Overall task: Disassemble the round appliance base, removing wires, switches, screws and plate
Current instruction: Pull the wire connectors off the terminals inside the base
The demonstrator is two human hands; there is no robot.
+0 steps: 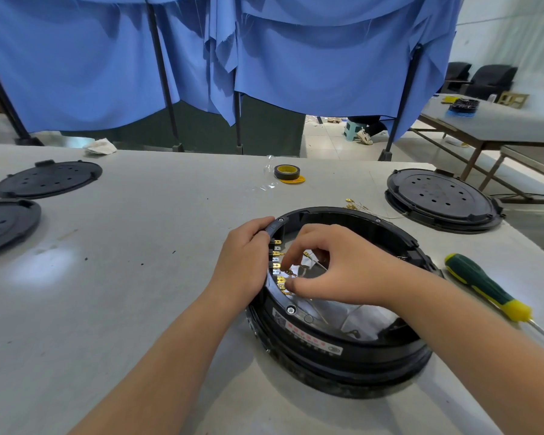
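The round black appliance base (336,356) lies open side up in front of me on the grey table. A row of brass terminals (277,265) lines its inner left wall, with thin wires (319,312) trailing across the inside. My left hand (244,260) grips the base's left rim from outside. My right hand (330,265) reaches inside, thumb and forefinger pinched on a brass wire connector (289,274) at the terminals. A small pile of removed wires (358,206) with brass ends lies behind the base.
A green and yellow screwdriver (487,288) lies to the right of the base. Another black base with its plate (440,197) sits at the back right. Two black plates (47,178) lie at the left. A roll of tape (287,172) is behind, blue curtains beyond.
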